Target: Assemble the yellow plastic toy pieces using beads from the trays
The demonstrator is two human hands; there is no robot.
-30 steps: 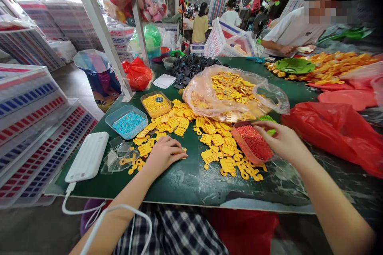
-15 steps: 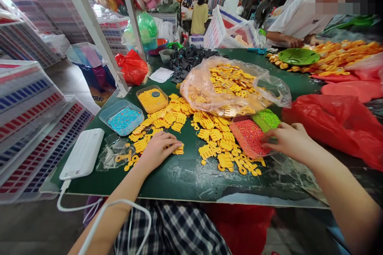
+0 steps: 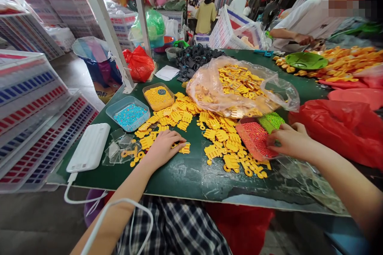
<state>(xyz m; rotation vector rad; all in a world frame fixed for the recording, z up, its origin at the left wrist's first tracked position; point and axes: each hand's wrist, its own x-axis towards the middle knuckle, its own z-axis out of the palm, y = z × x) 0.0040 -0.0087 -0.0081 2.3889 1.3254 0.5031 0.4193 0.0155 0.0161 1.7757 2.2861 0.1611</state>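
Right hand (image 3: 289,140) has shifted nearer, fingers now at the small round red beads (image 3: 253,135), within reach; pinch can't be told. Left hand (image 3: 164,147) clamped on flat yellow plastic piece (image 3: 186,148).

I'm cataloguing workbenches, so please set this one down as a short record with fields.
Left hand: on the table, fingertips at a small yellow piece
Right hand: fingertips at the red beads; whether any are held is unclear
Other beads: blue, yellow, green
Between hands: loose yellow pieces
Beyond: clear bag of yellow pieces
Left edge: white device with cable
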